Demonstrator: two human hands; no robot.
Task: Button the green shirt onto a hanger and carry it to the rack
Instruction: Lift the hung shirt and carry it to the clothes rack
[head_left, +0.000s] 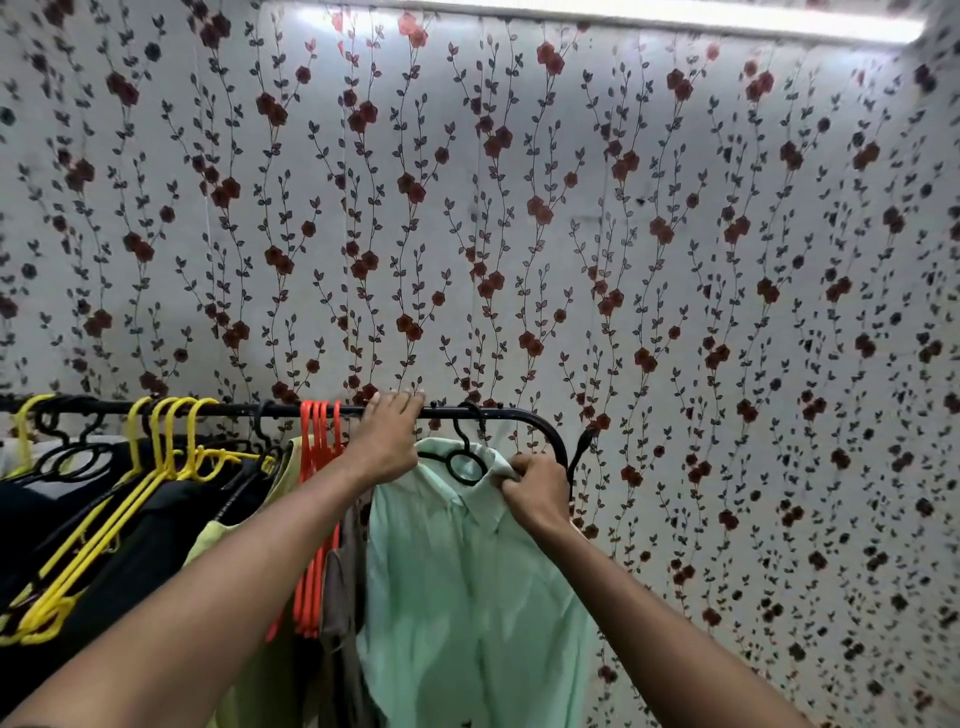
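Observation:
The pale green shirt (467, 582) hangs on a black hanger (464, 457) whose hook is over the black rack rail (234, 410), near the rail's right end. My right hand (535, 491) pinches the shirt's collar just right of the hanger's ring. My left hand (387, 441) reaches up to the rail left of the hook, its fingers curled over the bar. The shirt's lower part runs out of the frame.
Left along the rail hang orange hangers (317, 519), yellow hangers (171, 452), a black hanger (67, 457), dark clothes (130, 545) and a pale yellow garment (249, 519). The rail bends down at its right end (558, 447). A flowered wall (519, 234) stands close behind.

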